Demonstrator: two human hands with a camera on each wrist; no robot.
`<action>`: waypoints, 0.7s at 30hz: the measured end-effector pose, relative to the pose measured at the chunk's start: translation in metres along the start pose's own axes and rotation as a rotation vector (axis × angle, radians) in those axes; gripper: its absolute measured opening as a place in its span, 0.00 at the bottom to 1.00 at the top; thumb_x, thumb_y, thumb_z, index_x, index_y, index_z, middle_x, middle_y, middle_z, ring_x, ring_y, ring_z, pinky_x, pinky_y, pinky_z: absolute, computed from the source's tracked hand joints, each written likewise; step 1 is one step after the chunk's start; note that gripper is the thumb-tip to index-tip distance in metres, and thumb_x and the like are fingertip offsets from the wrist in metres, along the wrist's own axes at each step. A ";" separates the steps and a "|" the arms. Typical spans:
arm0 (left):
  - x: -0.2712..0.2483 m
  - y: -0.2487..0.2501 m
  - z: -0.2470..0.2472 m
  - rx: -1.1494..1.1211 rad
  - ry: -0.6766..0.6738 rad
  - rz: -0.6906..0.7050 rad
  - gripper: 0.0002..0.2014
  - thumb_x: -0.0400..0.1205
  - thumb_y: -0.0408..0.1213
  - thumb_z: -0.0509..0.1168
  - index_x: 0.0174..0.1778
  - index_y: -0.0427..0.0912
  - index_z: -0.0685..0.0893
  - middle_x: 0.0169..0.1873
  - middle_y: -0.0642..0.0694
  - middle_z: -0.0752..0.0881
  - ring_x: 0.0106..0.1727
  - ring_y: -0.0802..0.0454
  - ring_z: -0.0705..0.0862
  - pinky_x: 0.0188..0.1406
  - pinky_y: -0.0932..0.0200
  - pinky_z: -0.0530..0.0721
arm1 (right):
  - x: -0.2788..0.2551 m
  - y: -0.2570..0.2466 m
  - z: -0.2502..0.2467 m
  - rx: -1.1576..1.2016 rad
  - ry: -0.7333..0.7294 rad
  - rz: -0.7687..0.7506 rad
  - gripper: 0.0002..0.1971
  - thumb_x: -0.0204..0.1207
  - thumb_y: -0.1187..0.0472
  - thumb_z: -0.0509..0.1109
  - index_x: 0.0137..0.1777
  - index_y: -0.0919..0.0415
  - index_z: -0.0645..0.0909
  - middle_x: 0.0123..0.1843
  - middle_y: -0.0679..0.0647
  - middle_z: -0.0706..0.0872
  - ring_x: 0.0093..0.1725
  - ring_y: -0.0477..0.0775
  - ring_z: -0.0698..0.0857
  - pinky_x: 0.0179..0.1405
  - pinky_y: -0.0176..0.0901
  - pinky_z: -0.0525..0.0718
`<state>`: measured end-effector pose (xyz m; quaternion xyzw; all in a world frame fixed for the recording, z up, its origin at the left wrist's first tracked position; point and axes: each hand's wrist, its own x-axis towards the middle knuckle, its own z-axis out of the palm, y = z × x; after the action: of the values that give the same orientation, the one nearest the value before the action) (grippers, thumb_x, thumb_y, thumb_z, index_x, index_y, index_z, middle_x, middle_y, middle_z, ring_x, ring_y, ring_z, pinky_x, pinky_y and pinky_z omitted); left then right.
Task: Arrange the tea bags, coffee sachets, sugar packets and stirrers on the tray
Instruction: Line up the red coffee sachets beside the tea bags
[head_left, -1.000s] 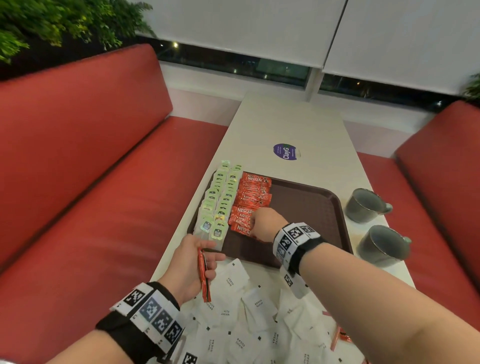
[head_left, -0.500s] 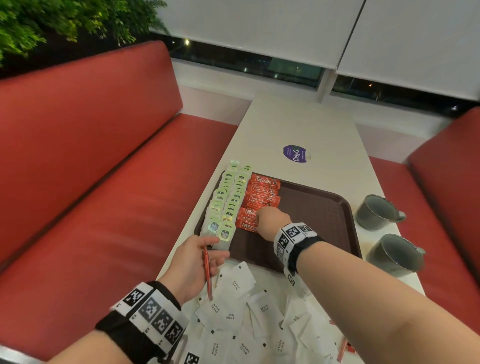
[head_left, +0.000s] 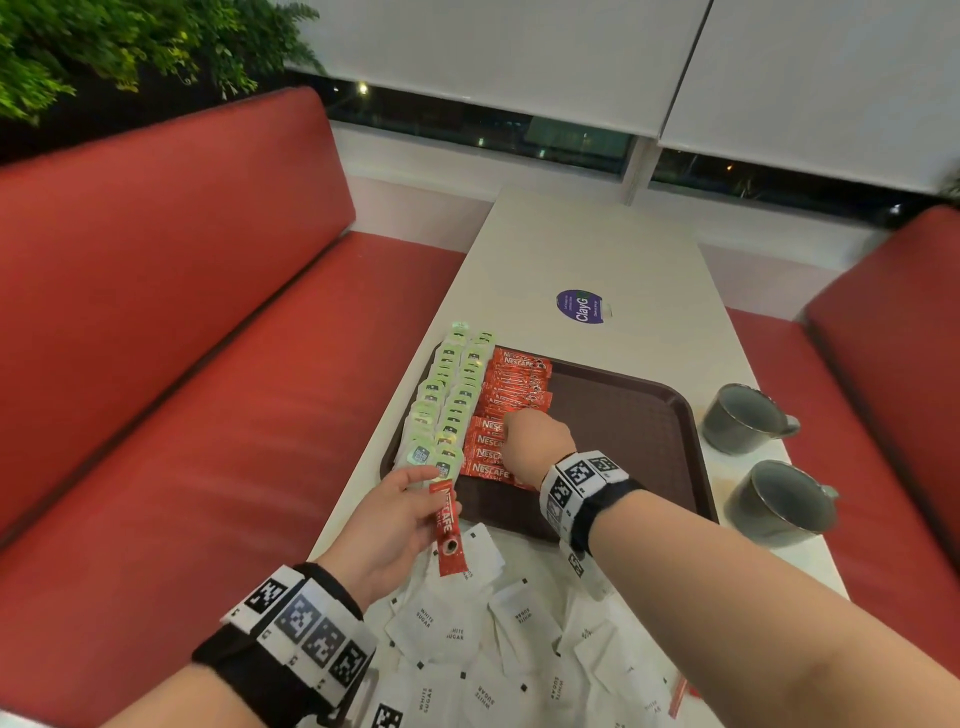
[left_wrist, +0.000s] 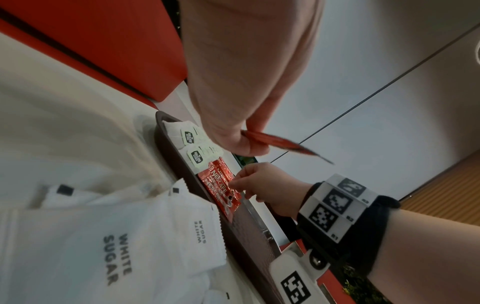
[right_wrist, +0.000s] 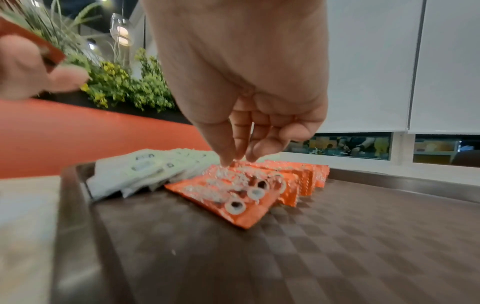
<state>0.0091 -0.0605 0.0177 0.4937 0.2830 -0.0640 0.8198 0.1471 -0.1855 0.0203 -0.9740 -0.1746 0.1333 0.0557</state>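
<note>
- Two red benches (head_left: 171, 322) flank a long white table (head_left: 597, 249), one at 9 o'clock and one at 3 o'clock in the head view.
- A dark brown tray (head_left: 628, 415) lies on the table in front of the person, its right half bare.
- White sugar packets (head_left: 467, 629) lie in a loose heap on the table at 6 o'clock of the tray, just beside its near rim.
- Pale green tea bags (head_left: 449, 400) run in two overlapping rows along the tray's 9 o'clock edge.
- Red coffee sachets (head_left: 517, 384) form one overlapping row just to the right of the tea bags.
- Two grey mugs (head_left: 743, 418) stand on the table at 3 o'clock of the tray.
- The right hand (head_left: 535, 441) reaches over the sachet row, fingertips (right_wrist: 226, 160) pointing down onto a sachet; whether this grip pinches it cannot be told.
- The left hand (head_left: 389, 525) hovers at the tray's 7 o'clock corner, its grip pinching a single red coffee sachet (head_left: 447, 525) between thumb and fingers.
</note>
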 end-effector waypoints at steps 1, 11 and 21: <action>0.000 0.000 0.001 0.006 0.003 0.013 0.12 0.82 0.20 0.59 0.58 0.37 0.75 0.53 0.33 0.82 0.43 0.46 0.84 0.38 0.55 0.83 | -0.004 -0.001 -0.002 0.047 0.027 -0.018 0.03 0.79 0.63 0.61 0.45 0.56 0.75 0.43 0.51 0.79 0.47 0.56 0.82 0.52 0.49 0.79; -0.001 0.006 0.018 -0.069 0.024 0.169 0.09 0.80 0.18 0.61 0.47 0.36 0.73 0.39 0.37 0.85 0.32 0.49 0.87 0.30 0.57 0.89 | -0.080 -0.005 -0.019 0.562 -0.133 -0.258 0.11 0.77 0.47 0.70 0.42 0.55 0.81 0.35 0.46 0.82 0.32 0.42 0.78 0.31 0.34 0.74; -0.004 0.011 0.021 -0.036 0.020 0.218 0.09 0.80 0.21 0.63 0.43 0.38 0.73 0.55 0.34 0.85 0.44 0.43 0.87 0.33 0.56 0.89 | -0.084 0.013 -0.023 0.881 -0.081 -0.170 0.12 0.71 0.70 0.75 0.39 0.51 0.82 0.34 0.48 0.83 0.36 0.49 0.81 0.45 0.44 0.81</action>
<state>0.0183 -0.0738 0.0354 0.5074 0.2367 0.0355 0.8278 0.0821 -0.2291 0.0604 -0.8337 -0.1825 0.2279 0.4687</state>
